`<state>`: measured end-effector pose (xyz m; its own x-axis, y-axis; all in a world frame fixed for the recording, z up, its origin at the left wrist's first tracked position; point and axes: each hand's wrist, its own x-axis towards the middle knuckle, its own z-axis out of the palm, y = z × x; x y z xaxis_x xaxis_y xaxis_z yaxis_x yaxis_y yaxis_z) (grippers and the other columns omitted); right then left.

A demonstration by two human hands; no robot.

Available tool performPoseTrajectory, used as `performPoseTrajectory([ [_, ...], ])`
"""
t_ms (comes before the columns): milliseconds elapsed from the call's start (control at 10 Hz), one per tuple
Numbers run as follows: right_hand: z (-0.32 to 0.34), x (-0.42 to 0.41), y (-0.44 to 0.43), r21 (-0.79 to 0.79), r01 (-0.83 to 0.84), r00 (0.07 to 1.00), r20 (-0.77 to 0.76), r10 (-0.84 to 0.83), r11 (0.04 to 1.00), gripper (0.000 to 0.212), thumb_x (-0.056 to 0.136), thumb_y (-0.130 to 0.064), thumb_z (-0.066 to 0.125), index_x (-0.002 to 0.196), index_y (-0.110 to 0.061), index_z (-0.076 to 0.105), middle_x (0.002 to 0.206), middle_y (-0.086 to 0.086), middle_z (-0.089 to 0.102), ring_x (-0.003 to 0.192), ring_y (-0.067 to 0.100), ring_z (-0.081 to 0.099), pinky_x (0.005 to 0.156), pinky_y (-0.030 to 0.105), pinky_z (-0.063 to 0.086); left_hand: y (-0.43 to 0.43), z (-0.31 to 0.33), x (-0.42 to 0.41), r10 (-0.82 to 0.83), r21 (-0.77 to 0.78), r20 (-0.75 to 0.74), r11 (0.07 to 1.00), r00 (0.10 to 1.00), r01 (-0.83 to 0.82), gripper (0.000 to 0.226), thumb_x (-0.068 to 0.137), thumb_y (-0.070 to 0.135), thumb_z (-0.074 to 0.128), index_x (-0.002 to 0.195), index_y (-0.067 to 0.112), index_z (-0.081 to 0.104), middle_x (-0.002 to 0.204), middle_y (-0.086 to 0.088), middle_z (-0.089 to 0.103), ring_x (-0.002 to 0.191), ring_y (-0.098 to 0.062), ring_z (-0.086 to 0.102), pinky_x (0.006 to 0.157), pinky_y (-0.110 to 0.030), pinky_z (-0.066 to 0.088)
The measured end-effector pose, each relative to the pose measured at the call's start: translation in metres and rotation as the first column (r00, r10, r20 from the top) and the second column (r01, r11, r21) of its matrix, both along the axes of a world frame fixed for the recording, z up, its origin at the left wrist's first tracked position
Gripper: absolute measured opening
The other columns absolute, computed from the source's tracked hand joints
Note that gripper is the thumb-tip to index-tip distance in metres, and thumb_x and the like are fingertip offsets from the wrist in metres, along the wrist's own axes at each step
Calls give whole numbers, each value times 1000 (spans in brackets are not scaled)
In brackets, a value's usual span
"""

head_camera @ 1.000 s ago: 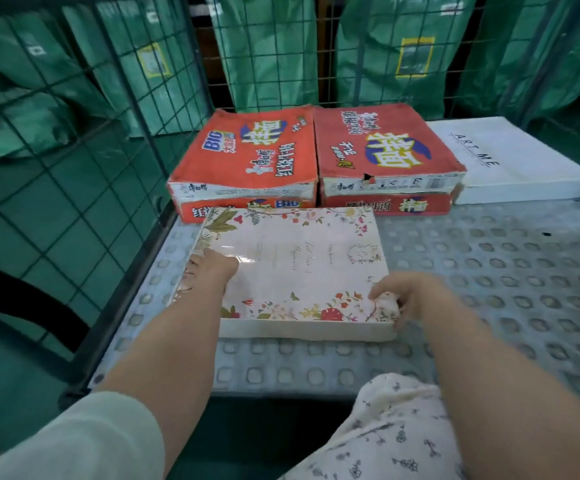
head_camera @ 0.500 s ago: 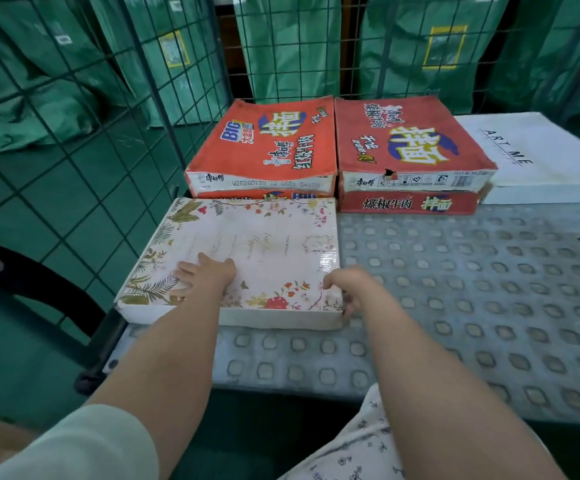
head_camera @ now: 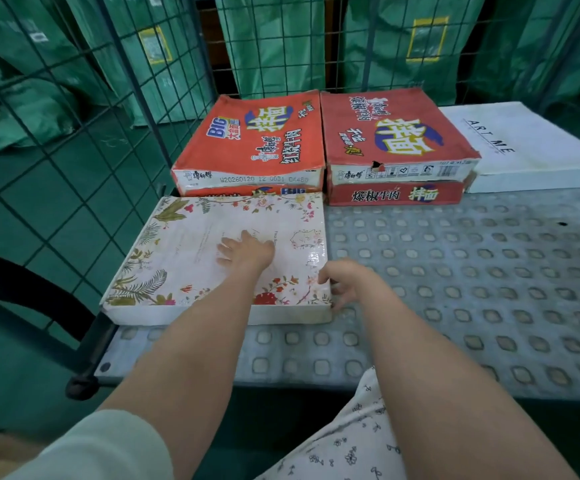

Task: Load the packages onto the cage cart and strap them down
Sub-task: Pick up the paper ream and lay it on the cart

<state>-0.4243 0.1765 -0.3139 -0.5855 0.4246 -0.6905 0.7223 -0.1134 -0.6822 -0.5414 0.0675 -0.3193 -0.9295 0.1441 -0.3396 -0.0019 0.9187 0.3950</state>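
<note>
The floral box [head_camera: 184, 258] is lying flat on the near left corner of the cage cart's studded deck [head_camera: 455, 271]. Its long axis is running left to right. Its left edge is sitting along the deck's left edge, just beside the left mesh wall [head_camera: 74, 133], and its far edge is butting against the lower carton of the left red stack. Its near edge is lying a little back from the deck's near lip.

The left hand [head_camera: 247, 252] is pressing flat on the box top with its fingers spread. The right hand [head_camera: 344, 282] is holding the near right corner, with the thumb on the top edge and the curled fingers against the right side.

To the right of the box the deck is stretching open as far as its right and near edges.

Four red cartons are standing along the far side in two stacks of two, the left stack [head_camera: 250, 136] touching the right stack [head_camera: 392, 129]. One white box [head_camera: 524, 147] is lying just beside them on the far right. Green bags [head_camera: 274, 46] are hanging beyond the mesh.
</note>
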Motion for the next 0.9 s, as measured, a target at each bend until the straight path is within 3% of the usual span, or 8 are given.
performPoseTrajectory([
  [100,6,2,0,80,-65,998,13,64,995,52,88,-3,53,138,-2,37,140,16,42,122,33,47,90,47,47,18,4,11,-64,26,10,998,998,63,63,96,35,40,150,14,14,156,-22,-3,144,-36,-8,115,-51,-1],
  [300,25,15,9,151,-40,999,0,40,988,52,98,-12,43,146,2,26,151,17,28,136,33,34,110,42,34,41,12,27,-217,18,18,976,976,216,60,94,33,45,146,13,24,151,-19,18,141,-36,12,113,-49,14],
  [400,24,26,11,91,-75,994,81,68,993,50,100,-14,40,145,2,25,149,20,30,133,39,37,109,49,33,46,18,35,-286,-25,47,957,957,288,59,93,29,45,146,12,25,149,-18,24,137,-36,22,112,-47,23],
  [500,19,30,3,-111,-85,975,194,106,990,63,99,-19,43,151,-4,9,146,25,34,128,44,43,100,57,40,43,17,35,-336,-178,131,918,933,356,56,89,18,45,142,7,32,143,-19,37,132,-35,36,106,-45,36],
  [600,18,23,-9,-109,-163,962,205,183,981,61,101,-23,41,150,-6,9,138,30,43,121,39,53,89,50,46,21,22,33,-359,-316,258,846,897,430,47,92,14,55,134,-3,44,121,-12,58,113,-26,58,64,-24,47],
  [700,17,21,-17,-38,-214,956,198,217,976,54,102,-20,39,148,-1,19,138,26,46,122,34,54,91,44,47,-9,27,37,-402,-448,307,739,863,504,96,84,13,67,149,-1,-2,149,-23,27,109,-26,53,68,-27,47],
  [800,16,22,-22,55,-168,976,150,158,984,43,98,-12,42,138,5,38,138,20,49,126,32,50,80,31,44,-26,5,37,-438,-483,279,705,855,519,131,72,3,77,143,29,-29,154,-20,-19,142,-45,9,105,-52,36],
  [900,11,17,-21,147,-331,915,294,278,932,40,101,-24,40,132,2,44,125,17,60,119,30,57,98,35,46,-40,-9,36,-475,-433,191,745,859,508,128,74,-17,64,140,48,-24,154,-6,-28,140,-48,-10,102,-68,29],
])
